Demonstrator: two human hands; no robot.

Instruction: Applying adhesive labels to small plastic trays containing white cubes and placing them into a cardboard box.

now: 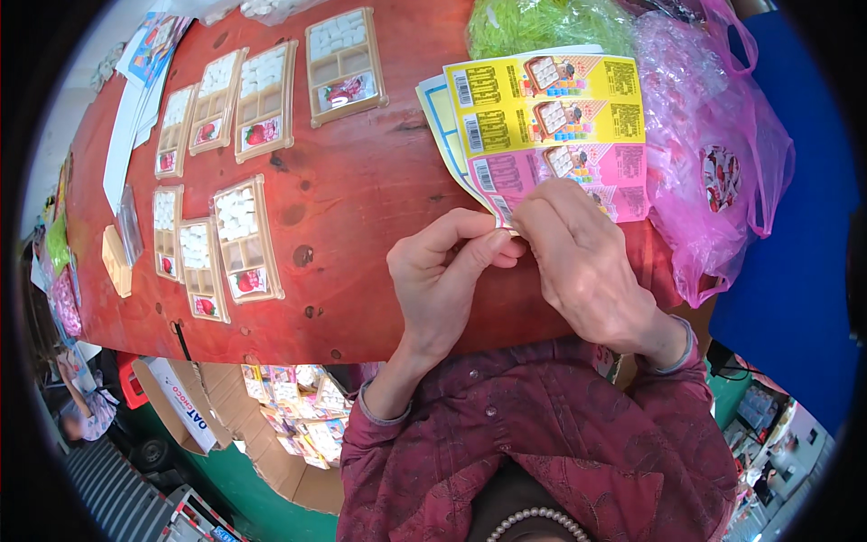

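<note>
A stack of yellow and pink printed label sheets [546,113] lies at the table's near right, with more sheets fanned out under its left side. My left hand [442,280] pinches the lower left corner of the top sheet between thumb and fingertips. Close beside it, my right hand [582,262] has its fingers closed at that same corner and covers part of the pink labels. Exactly what the right fingertips hold is partly hidden. Left of my hands stand several small beige trays [246,253] with white pieces and a strawberry-printed packet in each.
A pink plastic bag [700,117] of clear packets sits at the right, beside a bag of green shreds [551,27]. White papers [135,117] lie at the far left. Below the table edge, an open cardboard box [230,397] holds several packed trays [302,406].
</note>
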